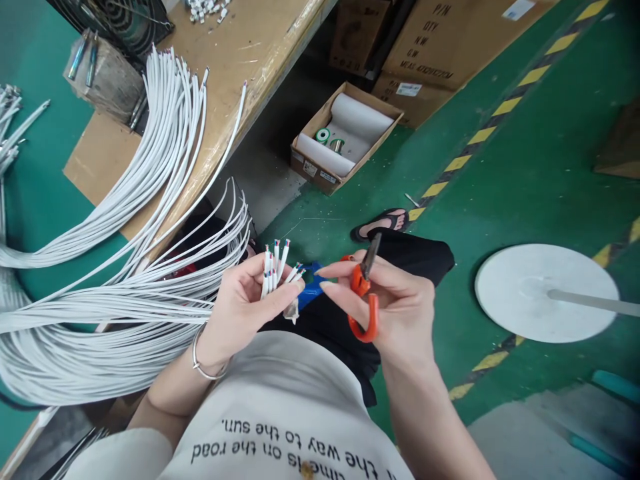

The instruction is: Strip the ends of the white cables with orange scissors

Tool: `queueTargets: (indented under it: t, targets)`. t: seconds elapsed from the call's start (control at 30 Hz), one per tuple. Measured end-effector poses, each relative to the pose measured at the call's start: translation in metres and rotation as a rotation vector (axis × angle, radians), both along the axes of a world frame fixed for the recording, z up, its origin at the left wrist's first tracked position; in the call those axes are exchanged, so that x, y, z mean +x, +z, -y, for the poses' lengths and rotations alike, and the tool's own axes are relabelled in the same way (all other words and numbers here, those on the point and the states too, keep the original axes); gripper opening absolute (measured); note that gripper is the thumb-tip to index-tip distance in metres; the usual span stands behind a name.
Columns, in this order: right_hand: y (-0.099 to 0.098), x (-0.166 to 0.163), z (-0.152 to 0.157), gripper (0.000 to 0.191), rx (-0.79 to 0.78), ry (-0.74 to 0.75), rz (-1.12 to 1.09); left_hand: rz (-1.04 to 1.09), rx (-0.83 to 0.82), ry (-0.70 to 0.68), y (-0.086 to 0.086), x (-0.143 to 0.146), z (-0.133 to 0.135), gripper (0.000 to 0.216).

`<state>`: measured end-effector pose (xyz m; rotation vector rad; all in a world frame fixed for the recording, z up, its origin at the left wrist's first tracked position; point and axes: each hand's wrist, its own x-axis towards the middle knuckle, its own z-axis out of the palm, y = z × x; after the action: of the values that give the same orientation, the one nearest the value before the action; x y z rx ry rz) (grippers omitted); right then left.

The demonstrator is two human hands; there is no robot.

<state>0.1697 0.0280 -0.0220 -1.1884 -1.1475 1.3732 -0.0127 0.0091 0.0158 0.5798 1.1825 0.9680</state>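
My left hand [250, 293] is closed around a bunch of white cables [273, 273], their cut ends pointing up with small coloured wires showing. Scissors [364, 317] with orange handles hang in my right hand [395, 300], looped over the fingers with the dark blades pointing up. The thumb and forefinger of that hand come close together just right of the cable ends; whether they pinch anything is too small to tell. A blue object [311, 287] shows behind and between both hands, partly hidden. Long white cables [125, 307] run from the left toward my left hand.
A thick bundle of white cables [170, 127] lies over the taped table edge [270, 60]. On the floor stand an open carton [320, 177] holding spools, and large cardboard boxes [440, 40]. A round white base [530, 293] with a pole is at right. Striped tape [480, 135] crosses the green floor.
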Motion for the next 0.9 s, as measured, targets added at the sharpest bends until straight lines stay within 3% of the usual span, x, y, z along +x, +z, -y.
queueTargets:
  t: [0.13, 0.5, 0.57, 0.7, 0.8, 0.9]
  targets:
    - [0.005, -0.01, -0.002, 0.022, 0.019, 0.045, -0.022, -0.029, 0.007, -0.034, 0.002, 0.001, 0.001, 0.015]
    - [-0.001, -0.007, -0.007, 0.014, -0.031, 0.145, -0.167, -0.11, 0.002, -0.13, 0.002, -0.001, 0.004, 0.015]
    - [-0.001, -0.007, -0.013, 0.022, -0.049, 0.104, -0.199, -0.088, 0.019, -0.139, 0.004, -0.002, 0.004, 0.016]
    - [-0.002, -0.005, -0.024, 0.045, -0.053, -0.115, -0.286, -0.023, -0.013, -0.143, 0.005, -0.005, 0.002, 0.019]
    - [-0.003, -0.001, -0.022, 0.043, -0.049, -0.125, -0.203, 0.016, -0.077, -0.117, 0.004, -0.007, 0.001, 0.02]
    - [-0.004, 0.004, -0.011, 0.041, 0.0, 0.004, -0.014, 0.047, -0.127, -0.094, 0.004, -0.008, 0.0, 0.016]
